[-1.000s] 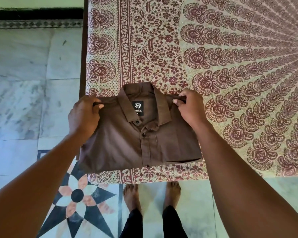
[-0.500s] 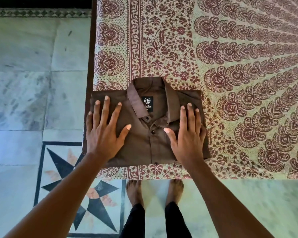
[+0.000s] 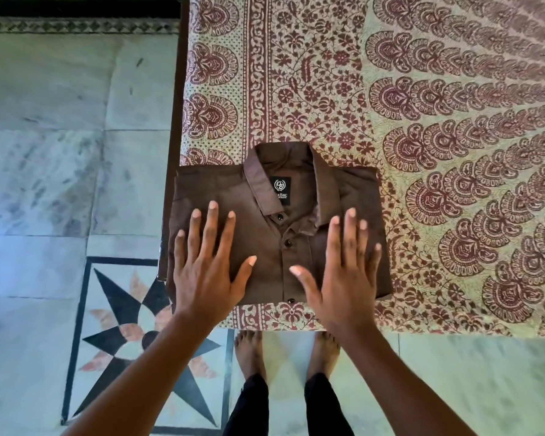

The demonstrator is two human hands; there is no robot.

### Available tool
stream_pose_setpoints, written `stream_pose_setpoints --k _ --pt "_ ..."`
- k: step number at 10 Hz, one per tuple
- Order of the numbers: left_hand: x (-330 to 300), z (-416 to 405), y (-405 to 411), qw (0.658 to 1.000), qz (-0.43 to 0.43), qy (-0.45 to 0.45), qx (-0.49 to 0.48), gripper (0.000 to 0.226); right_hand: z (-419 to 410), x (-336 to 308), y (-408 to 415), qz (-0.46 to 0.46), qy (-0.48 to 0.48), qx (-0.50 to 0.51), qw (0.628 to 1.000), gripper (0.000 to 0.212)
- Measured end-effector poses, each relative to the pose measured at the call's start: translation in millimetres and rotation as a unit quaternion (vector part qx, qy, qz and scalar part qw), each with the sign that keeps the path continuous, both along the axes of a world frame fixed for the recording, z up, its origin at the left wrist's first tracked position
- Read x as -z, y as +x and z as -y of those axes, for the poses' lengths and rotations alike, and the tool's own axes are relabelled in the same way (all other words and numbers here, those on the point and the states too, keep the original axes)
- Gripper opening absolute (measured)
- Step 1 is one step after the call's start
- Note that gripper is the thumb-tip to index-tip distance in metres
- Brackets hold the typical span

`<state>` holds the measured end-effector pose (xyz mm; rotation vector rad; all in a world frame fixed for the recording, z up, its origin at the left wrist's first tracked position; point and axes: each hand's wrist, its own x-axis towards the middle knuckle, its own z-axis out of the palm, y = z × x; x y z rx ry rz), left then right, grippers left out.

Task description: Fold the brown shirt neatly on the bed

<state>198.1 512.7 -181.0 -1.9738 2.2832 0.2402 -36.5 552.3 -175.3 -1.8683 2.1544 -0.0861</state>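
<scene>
Head view. The shirt (image 3: 277, 228) lies folded into a compact rectangle, collar up and buttons facing the camera, at the near-left corner of the bed (image 3: 453, 105). One second ago both hands pinched the shoulders beside the collar; half a second ago they lay flat on the front. Both have since slid toward the hem. The left hand (image 3: 208, 272) rests flat on the shirt's left half, fingers straight and spread wide, holding nothing. The right hand (image 3: 343, 278) rests flat on the right half, fingers likewise straight and spread. The change from pinching to flat pressing indicates, as a judgement, that folding is complete and only smoothing remains.

Surface and room. The shirt sits on a cream bedspread printed with maroon floral bands. Left of the shirt, the floor (image 3: 60, 152) is pale marble with a black star inlay (image 3: 132, 341). Below the shirt's hem, two bare feet (image 3: 283, 350) stand on the floor.
</scene>
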Motion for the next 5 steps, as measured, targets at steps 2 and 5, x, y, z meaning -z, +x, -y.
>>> stream_pose_setpoints --k 2,5 --pt "16.4 3.5 5.7 1.0 -0.008 0.008 0.008 0.081 -10.7 25.9 -27.4 -0.079 0.042 -0.027 0.996 0.099" --pt "-31.1 -9.3 -19.5 0.986 -0.148 -0.013 -0.08 0.067 -17.4 -15.9 -74.2 0.125 -0.038 0.09 0.987 0.077"
